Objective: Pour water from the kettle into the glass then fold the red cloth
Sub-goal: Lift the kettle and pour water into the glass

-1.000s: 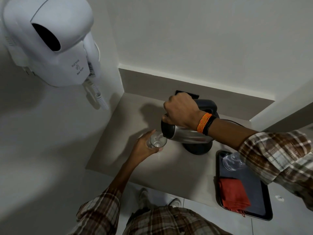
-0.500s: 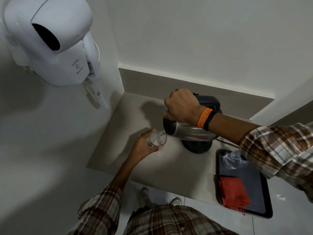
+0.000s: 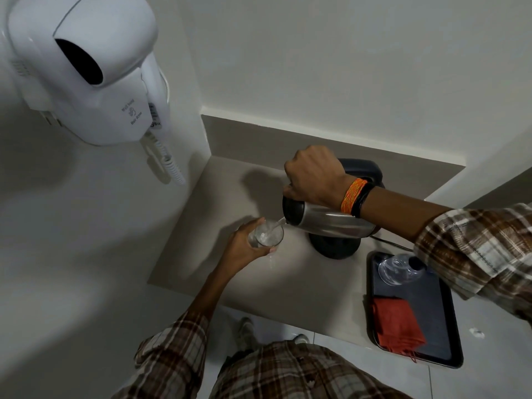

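Upper left of the frame, the white wall-mounted hair dryer (image 3: pixel 86 67) carries small print reading "Hair Dryer"; the remaining print is too small.

Both arms outstretched, right hand (image 3: pixel 312 175) fisted, left hand (image 3: pixel 244 244) cupped.

- The kettle (image 3: pixel 331 223) has a shiny silver steel body with a black lid and a black handle.
- Its round base (image 3: pixel 335 247) is black.
- The glass (image 3: pixel 266 236) is clear and colourless.
- The cloth (image 3: pixel 397 323) is red with a loose red thread at its near edge.
- The tray (image 3: pixel 437 326) under it is dark grey with a black rim.
- The worktop (image 3: pixel 224 214) is plain beige-grey.
- The sleeve (image 3: pixel 483 249) is plaid in brown, white and grey.
- The right wrist wears an orange thread band (image 3: pixel 351 195) speckled yellow, beside a black one.
- The wall hair dryer (image 3: pixel 83 70) is white with a black opening.
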